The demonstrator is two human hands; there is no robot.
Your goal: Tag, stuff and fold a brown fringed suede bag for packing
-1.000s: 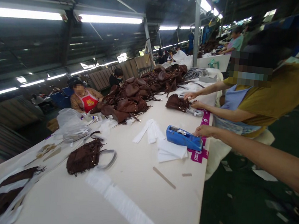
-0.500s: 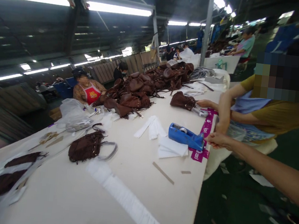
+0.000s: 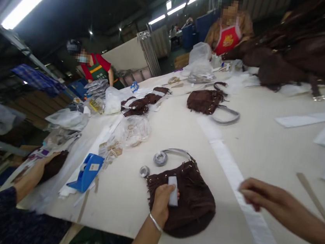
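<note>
A dark brown fringed handbag (image 3: 192,203) lies on the table below me, its strap (image 3: 173,150) wrapped in grey-white and coiled at one end. My left hand (image 3: 160,202), wearing a bracelet, rests over the bag. Its thumb and fingers grip a small folded white piece (image 3: 173,191) against the bag's front. To the right, my right hand (image 3: 262,196) hovers above a long white strip (image 3: 233,173). Its fingertips are pinched together, and what they hold, if anything, is too small to make out.
A blue tape dispenser (image 3: 89,172) stands left of the bag, near a co-worker's hand (image 3: 35,172) on brown material. Another brown bag (image 3: 204,101) lies farther back. Brown bags (image 3: 305,56) are heaped at upper right. Two people (image 3: 231,32) stand across the table.
The view has swung left and down, bringing my left hand and the handbag into sight. My right hand has left the blue tape dispenser on the right and is now over the table.
</note>
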